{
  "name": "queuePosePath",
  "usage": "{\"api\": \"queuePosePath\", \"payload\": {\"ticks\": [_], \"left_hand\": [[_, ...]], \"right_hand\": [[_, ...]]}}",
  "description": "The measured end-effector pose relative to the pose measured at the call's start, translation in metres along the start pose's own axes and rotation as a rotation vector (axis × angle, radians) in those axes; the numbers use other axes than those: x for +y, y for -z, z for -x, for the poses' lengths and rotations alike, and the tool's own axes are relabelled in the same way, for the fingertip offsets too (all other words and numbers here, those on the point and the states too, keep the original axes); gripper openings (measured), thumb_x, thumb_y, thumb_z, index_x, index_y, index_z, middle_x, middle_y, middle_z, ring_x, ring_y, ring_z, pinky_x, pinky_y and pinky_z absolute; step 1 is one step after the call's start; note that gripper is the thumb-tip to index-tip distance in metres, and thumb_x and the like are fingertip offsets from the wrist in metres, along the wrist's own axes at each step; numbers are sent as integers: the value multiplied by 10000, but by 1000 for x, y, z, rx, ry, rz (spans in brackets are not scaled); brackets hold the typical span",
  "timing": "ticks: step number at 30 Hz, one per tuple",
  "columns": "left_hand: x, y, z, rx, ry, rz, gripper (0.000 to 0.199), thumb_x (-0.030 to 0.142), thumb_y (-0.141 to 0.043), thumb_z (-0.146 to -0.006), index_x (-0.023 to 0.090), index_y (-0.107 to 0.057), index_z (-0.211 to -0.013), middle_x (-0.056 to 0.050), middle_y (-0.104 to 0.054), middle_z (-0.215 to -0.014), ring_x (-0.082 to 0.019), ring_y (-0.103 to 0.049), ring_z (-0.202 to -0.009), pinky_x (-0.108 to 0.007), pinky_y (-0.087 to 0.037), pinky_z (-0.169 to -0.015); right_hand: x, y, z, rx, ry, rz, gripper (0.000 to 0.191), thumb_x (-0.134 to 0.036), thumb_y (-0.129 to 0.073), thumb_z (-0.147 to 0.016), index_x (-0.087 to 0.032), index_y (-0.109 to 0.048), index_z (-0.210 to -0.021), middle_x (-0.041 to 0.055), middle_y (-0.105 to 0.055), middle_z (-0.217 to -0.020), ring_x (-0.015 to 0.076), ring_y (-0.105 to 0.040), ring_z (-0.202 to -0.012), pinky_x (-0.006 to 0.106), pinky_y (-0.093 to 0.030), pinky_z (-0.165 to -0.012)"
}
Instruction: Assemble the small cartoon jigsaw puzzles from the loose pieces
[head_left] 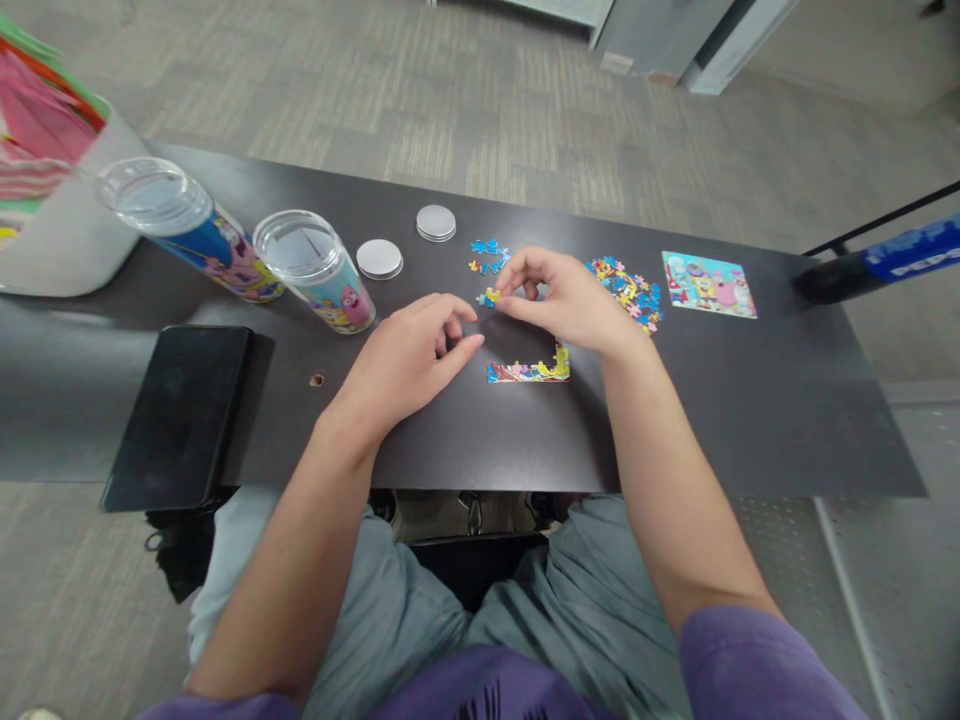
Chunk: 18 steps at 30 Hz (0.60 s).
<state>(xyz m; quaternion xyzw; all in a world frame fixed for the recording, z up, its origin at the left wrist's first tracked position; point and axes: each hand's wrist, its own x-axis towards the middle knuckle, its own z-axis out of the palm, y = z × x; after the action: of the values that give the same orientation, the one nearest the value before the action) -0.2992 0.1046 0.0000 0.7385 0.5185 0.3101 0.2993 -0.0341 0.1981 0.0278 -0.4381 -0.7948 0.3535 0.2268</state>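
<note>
My right hand (559, 295) pinches a small yellow and blue puzzle piece (488, 298) between thumb and fingertips, just above the dark table. To its left, my left hand (420, 350) hovers with thumb and fingers apart and nothing between them. Below the hands lies a joined strip of puzzle pieces (529, 372) that bends upward at its right end, partly behind my right hand. Several loose blue pieces (489, 250) are spread beyond my right fingertips. A heap of mixed pieces (637, 295) sits right of that hand, partly hidden by it.
A printed cartoon picture card (709, 284) lies at the right. Two clear-lidded cartoon canisters (319, 270) and two round metal lids (379, 259) stand left of centre. A black tablet (180, 415) overhangs the table's front edge. A white bin (82, 215) is at far left.
</note>
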Motion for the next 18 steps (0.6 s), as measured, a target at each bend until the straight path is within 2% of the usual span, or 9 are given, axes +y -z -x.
{"api": "queuePosePath", "payload": {"ticks": [2, 5, 8, 11, 14, 16, 18], "left_hand": [[-2, 1, 2, 38, 18, 19, 263, 432, -794, -1103, 298, -757, -1326, -14, -814, -1076, -240, -711, -837, -447, -600, -854], [-6, 5, 4, 12, 36, -18, 307, 430, -875, -1051, 299, -741, -1294, -12, -814, -1118, -235, -698, -825, -446, -573, -834], [-10, 6, 6, -19, 43, -40, 267, 421, -879, -1054, 296, -769, -1262, -25, -813, -1165, -227, -663, -789, -454, -558, -822], [-12, 4, 5, -29, 36, -47, 219, 414, -872, -1056, 292, -819, -1230, -36, -813, -1182, -236, -669, -809, -464, -588, -867], [-11, 4, 4, -33, 35, -56, 177, 374, -847, -1066, 273, -866, -1210, -53, -807, -1199, -236, -689, -841, -465, -617, -926], [-10, 5, 3, -45, 35, -50, 176, 351, -824, -1075, 256, -886, -1209, -64, -799, -1204, -231, -693, -843, -461, -626, -943], [-9, 7, 3, -69, 34, -43, 185, 343, -802, -1077, 247, -895, -1204, -70, -794, -1203, -230, -694, -836, -462, -631, -951]], "right_hand": [[-9, -9, 0, -109, 20, -60, 186, -400, -894, -927, -320, -778, -1049, 34, -908, -1089, 303, -795, -986, 477, -593, -961], [-18, -21, 0, -245, 39, -107, 163, -319, -875, -918, -330, -782, -1052, 7, -908, -1018, 315, -864, -995, 478, -593, -976], [-19, -21, 2, -273, 62, -70, 135, -322, -866, -941, -328, -811, -1064, 7, -918, -1033, 315, -854, -976, 482, -578, -968], [-12, -11, 2, -169, 57, 48, 135, -384, -856, -997, -308, -861, -1108, 52, -933, -1194, 307, -786, -972, 495, -583, -964], [-5, -6, -6, 22, -30, 234, 140, -325, -811, -1070, -296, -881, -1188, 92, -916, -1303, 322, -784, -1020, 558, -586, -1091], [-2, -11, -16, 120, -84, 380, 144, -282, -805, -1117, -296, -884, -1237, 125, -896, -1364, 379, -822, -1174, 625, -547, -1200], [-1, -20, -27, 157, -107, 488, 148, -265, -816, -1148, -300, -886, -1274, 153, -873, -1430, 450, -810, -1390, 668, -497, -1265]]}}
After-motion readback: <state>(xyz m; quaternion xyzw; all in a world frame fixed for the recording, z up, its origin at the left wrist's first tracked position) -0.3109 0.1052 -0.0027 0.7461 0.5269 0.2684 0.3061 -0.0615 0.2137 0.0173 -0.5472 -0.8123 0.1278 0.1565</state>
